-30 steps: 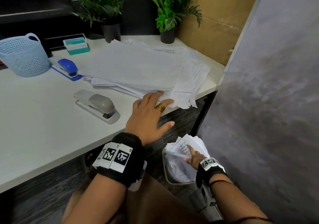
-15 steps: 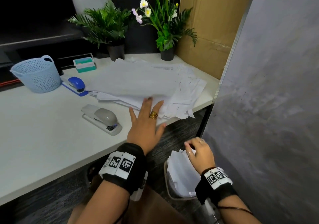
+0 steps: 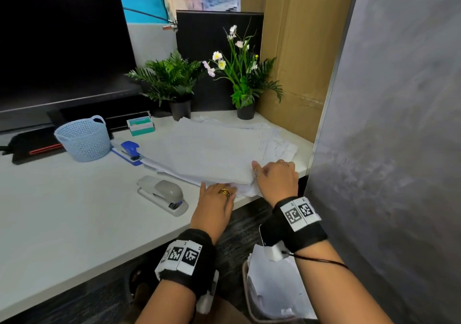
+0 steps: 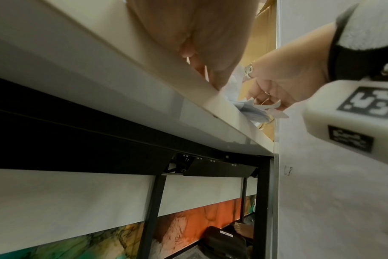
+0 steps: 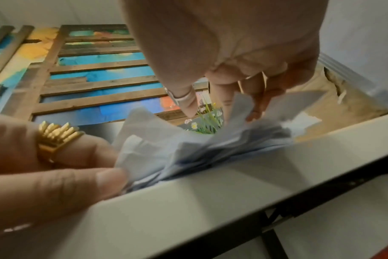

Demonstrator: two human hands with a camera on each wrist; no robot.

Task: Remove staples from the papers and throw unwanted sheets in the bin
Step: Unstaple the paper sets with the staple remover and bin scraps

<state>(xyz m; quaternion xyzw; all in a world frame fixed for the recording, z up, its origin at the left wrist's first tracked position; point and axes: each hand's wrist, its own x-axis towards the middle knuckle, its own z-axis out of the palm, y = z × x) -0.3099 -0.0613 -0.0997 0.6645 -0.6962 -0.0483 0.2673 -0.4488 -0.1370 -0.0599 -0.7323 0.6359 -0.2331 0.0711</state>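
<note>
The right hand (image 3: 274, 178) has its fingers curled over the near right corner of the papers (image 3: 209, 154), thumb side lifting the top sheets, so it is pinching a small wad at the edge; the right wrist view shows the fingertips (image 5: 253, 112) dug into fanned, dog-eared corners. The left hand (image 3: 217, 203) lies flat just to the left, fingers straight and close together, pressing the lower sheets down at the counter (image 3: 74, 223) edge. The step in hand looks like picking out the next stapled set. To do it well, the left palm should hold the stack down while the right peels only a few sheets, since the corner overhangs the near edge and a hard pull could drag loose pages off. Checking the lifted corner for a staple before carrying it away would save a second reach. The papers lie in a broad, untidy heap across the right half of the counter, reaching back to the flower pot (image 3: 245, 111). Left of the hands sits a grey stapler (image 3: 162, 195), farther back a blue stapler (image 3: 129, 150), a blue basket (image 3: 83, 139) and a small box (image 3: 141, 126). A dark screen (image 3: 62, 44) and a fern (image 3: 172, 81) stand at the far side. The bin (image 3: 272, 293), already holding white sheets, sits on the floor below the right wrist, against a grey partition (image 3: 386, 149).
</note>
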